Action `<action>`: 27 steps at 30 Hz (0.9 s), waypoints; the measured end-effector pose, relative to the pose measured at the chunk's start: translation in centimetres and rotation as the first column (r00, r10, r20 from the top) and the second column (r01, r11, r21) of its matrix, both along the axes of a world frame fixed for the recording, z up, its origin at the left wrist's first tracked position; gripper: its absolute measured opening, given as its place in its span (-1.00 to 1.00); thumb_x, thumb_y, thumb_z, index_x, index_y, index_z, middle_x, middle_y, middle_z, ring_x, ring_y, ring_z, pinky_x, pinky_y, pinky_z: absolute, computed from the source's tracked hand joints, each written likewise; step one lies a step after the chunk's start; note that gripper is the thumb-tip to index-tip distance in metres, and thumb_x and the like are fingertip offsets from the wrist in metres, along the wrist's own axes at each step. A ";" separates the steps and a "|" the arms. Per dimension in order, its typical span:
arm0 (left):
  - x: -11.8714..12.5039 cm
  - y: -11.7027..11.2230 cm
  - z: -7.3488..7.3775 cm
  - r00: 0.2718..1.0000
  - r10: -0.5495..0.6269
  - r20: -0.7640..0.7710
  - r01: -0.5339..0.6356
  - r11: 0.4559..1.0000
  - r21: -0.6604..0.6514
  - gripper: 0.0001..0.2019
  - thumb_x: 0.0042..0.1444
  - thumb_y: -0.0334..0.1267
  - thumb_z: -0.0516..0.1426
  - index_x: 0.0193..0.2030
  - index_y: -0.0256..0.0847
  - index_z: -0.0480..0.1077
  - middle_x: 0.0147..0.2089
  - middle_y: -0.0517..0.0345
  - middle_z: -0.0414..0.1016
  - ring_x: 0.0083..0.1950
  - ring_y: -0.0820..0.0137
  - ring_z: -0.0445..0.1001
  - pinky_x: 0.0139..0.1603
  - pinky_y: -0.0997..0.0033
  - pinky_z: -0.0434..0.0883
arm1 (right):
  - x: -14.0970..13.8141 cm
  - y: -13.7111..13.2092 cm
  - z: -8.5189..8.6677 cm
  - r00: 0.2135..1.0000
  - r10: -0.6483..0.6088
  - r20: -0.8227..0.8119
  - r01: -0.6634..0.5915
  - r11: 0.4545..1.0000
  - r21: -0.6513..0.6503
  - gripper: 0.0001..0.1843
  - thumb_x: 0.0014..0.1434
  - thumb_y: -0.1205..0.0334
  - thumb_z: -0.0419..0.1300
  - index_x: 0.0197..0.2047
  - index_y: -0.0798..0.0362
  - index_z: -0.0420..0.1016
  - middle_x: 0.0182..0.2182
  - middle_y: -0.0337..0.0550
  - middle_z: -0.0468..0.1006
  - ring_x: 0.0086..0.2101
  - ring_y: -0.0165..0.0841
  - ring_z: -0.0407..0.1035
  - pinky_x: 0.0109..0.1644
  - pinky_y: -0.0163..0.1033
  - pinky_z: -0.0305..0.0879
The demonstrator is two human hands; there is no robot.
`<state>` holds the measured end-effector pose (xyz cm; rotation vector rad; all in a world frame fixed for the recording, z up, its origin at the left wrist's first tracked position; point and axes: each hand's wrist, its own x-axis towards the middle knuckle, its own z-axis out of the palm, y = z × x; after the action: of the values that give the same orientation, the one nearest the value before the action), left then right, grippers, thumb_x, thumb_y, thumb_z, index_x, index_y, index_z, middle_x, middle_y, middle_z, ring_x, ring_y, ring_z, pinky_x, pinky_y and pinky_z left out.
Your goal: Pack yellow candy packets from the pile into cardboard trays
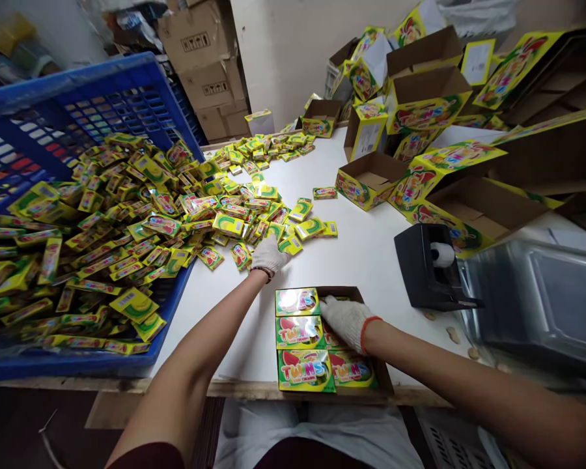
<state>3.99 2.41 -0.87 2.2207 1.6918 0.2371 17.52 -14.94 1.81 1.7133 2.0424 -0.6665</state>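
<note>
Glossy rectangular cardboard packs (306, 370), printed in yellow and green with a red watermelon slice and "TWINS" in multicoloured letters, were arranged face up in a shallow lidless carton (383, 378) with brown inner walls, at the near edge of a white tabletop (202, 293). Three were lined up along the carton's left side, the farthest whitened by a patch of glare. On its right side, the nearest pack was left in plain sight, while the one behind it was partly covered by the right hand (346, 319), clad in a white knitted glove with an orange cuff. Its fingers were extended leftward over the carton's far part, little spread; whether anything was gripped could not be told. The left hand (269, 256), gloved in white knit with a dark bracelet worn at the wrist, was stretched to the near edge of a heap of loose matching packs. Its fingers were largely hidden; neither their spread nor any hold could be made out. More packs were piled in a blue plastic crate (149, 68) at left. At right, a black tape dispenser (422, 277) was placed near lidless yellow-green printed boxes (432, 112).
</note>
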 end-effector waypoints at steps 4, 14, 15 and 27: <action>0.6 -0.2 -0.3 1.000 -0.029 -0.007 0.029 1.000 -0.009 -0.55 0.01 -0.24 0.33 0.04 -0.29 0.37 0.10 -0.28 0.44 0.12 0.04 0.49 0.09 0.19 0.40 | 0.6 -0.4 0.2 0.999 -0.023 -0.027 0.024 0.999 0.026 -0.27 0.04 0.46 0.25 0.30 0.08 0.27 0.07 0.19 0.48 -0.09 -0.06 0.55 -0.12 -0.13 0.43; -1.0 -5.3 6.6 0.855 -0.348 0.384 0.443 0.875 -0.193 -0.65 0.23 0.00 0.13 -0.09 -0.24 0.53 -0.28 0.15 0.56 -0.26 0.37 0.51 -0.25 0.45 0.42 | 4.5 1.3 8.3 0.998 0.060 -0.034 -0.031 0.833 0.553 -0.59 0.26 0.41 0.07 0.16 0.06 0.39 0.13 0.10 0.44 -0.02 -0.17 0.43 -0.14 -0.22 0.27; -1.3 -6.4 6.9 0.817 -0.361 0.450 0.490 0.847 -0.209 -0.61 0.26 0.03 0.09 -0.07 -0.25 0.53 -0.27 0.14 0.57 -0.27 0.37 0.50 -0.26 0.44 0.43 | 4.5 1.2 9.0 0.996 0.083 -0.011 -0.064 0.840 0.539 -0.64 0.27 0.39 0.06 0.10 0.07 0.44 0.06 0.08 0.50 -0.04 -0.17 0.43 -0.15 -0.22 0.25; -3.9 -15.1 0.7 0.891 -0.443 -0.102 0.454 0.860 0.234 -0.36 0.27 0.07 0.09 0.37 -0.28 0.21 0.32 -0.29 0.32 0.34 -0.10 0.24 0.28 -0.28 0.22 | 4.2 2.0 7.5 0.988 -0.123 0.097 0.123 0.992 0.005 -0.62 0.23 0.32 0.09 0.08 0.06 0.53 -0.04 0.13 0.63 -0.08 -0.10 0.54 -0.19 -0.17 0.32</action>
<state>0.06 -12.70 -0.15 2.7524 1.1587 0.2987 21.75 -12.89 9.36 1.8461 1.8824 -0.6089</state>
